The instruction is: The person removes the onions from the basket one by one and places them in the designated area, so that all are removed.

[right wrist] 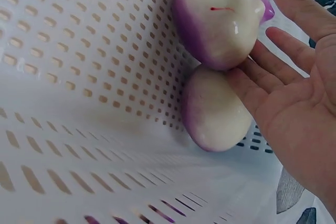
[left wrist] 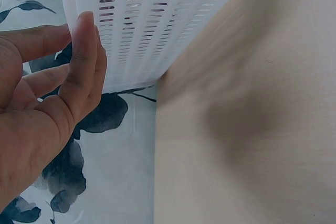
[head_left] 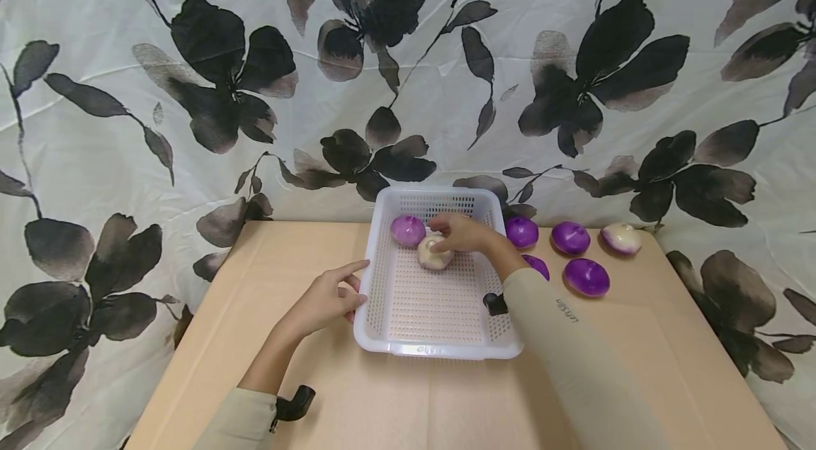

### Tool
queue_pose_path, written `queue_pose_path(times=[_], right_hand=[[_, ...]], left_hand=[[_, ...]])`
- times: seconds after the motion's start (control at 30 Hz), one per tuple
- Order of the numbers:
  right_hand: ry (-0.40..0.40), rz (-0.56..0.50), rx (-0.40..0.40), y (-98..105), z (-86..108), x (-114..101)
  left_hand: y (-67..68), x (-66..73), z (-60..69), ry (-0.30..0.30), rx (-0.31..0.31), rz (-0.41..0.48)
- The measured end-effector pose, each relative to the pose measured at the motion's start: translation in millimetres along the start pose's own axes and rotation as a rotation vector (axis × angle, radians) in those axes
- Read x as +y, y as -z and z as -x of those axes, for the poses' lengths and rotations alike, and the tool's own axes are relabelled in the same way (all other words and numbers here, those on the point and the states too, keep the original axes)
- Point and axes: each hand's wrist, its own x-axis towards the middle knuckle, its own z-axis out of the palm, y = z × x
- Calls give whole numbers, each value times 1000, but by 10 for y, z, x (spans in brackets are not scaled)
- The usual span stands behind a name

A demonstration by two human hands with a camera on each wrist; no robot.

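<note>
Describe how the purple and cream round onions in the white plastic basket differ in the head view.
The purple onion shows a pinkish purple; the cream onion looks mostly pale. The purple sits farther left and back than the cream. The right hand partly covers the cream one, not the purple. Both are rounded, inside the basket.

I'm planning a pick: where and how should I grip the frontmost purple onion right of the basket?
Probably grip the frontmost purple onion across its widest sides, coming from above and the near right: its bulb is rounded, and neighbouring onions lie behind and to its left.
</note>
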Motion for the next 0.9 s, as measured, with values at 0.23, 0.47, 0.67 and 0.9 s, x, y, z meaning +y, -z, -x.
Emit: queue_pose_path(times=[0.23, 0.47, 0.67, 0.9], right_hand=[[-46, -16, -19, -83, -24, 36], [-47, 26, -54, -156, -26, 81], [-45, 38, -87, -240, -48, 145], [-77, 40, -95, -291, -26, 136]], left_hand=[[-11, 5, -8, -1, 8, -7], [-22, 9, -1, 6, 16, -3], [-26, -2, 0, 4, 15, -4], [-30, -8, 6, -1, 14, -2]])
